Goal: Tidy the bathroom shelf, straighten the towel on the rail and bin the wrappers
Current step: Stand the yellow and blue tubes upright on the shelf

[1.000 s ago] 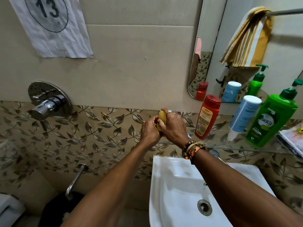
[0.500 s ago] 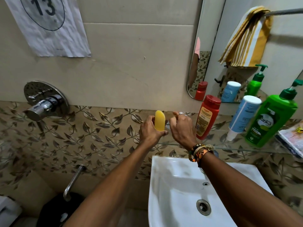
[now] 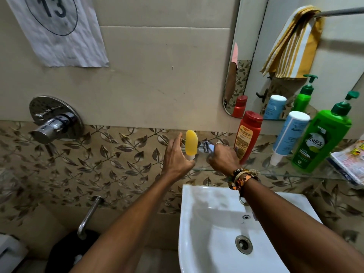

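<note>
Shows a bare left arm (image 3: 126, 219) and right arm (image 3: 295, 223). Wears a bunch of bands (image 3: 241, 177) on the right wrist: dark round beads (image 3: 235, 172), an orange and black woven band (image 3: 240, 182), a pale string (image 3: 253, 172) with fuzzy ends

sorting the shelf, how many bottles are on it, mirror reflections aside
4. Small yellow plastic bottle at the left end, red plastic bottle next, white-and-blue bottle leaning cap-down, green pump bottle rightmost. The right hand may hide something small.
</note>
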Action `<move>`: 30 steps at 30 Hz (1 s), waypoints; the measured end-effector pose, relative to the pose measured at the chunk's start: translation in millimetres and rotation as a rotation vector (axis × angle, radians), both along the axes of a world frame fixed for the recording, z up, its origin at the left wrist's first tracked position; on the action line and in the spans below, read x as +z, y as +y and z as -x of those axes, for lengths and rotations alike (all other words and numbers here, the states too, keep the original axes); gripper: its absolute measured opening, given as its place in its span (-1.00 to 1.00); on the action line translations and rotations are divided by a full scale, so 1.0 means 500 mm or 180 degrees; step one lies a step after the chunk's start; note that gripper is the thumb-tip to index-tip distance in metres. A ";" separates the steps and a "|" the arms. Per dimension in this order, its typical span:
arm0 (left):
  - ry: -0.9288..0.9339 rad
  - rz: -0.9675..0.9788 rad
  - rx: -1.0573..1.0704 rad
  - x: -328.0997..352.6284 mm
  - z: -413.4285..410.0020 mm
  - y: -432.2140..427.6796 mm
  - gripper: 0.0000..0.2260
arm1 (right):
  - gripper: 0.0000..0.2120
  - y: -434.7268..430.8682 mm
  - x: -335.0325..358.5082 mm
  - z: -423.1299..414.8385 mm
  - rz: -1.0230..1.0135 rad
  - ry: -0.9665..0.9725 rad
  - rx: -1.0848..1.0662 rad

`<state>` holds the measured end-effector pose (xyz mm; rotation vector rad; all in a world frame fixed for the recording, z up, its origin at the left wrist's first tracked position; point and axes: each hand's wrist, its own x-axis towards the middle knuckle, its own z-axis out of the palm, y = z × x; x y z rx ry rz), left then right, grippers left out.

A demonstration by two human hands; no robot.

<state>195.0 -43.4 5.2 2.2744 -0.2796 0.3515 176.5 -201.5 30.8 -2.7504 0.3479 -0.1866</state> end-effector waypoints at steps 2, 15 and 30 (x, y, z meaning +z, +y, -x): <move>-0.0473 0.0048 0.0133 0.004 0.012 0.014 -0.28 | -0.72 -0.001 0.003 -0.001 -0.0478 -0.0133 -0.0121; -0.1310 -0.0316 -0.0666 0.010 0.041 -0.045 -0.78 | -0.74 0.015 0.032 0.012 -0.2273 -0.1432 0.0070; -0.0609 -0.0199 -0.0331 -0.006 0.058 -0.093 -0.83 | -0.74 -0.001 0.014 0.017 -0.1958 -0.1338 0.0197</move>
